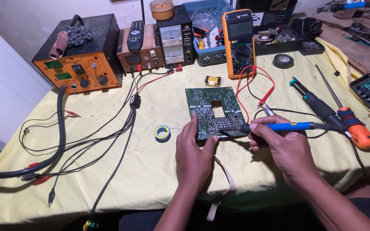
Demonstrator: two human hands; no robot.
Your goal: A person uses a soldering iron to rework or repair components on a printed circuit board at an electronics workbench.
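While iron (279, 126) touching board (213, 112) edge.

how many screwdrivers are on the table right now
1: an orange-handled screwdriver lying on the yellow cloth beside the right hand. Others may be hidden in the cluttered blue basket.

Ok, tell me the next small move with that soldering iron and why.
Probably bring the solder spool over. The right hand already has the blue soldering iron tipped onto the green circuit board, the left hand pins the board's near edge, and the spool lies untouched beside it.
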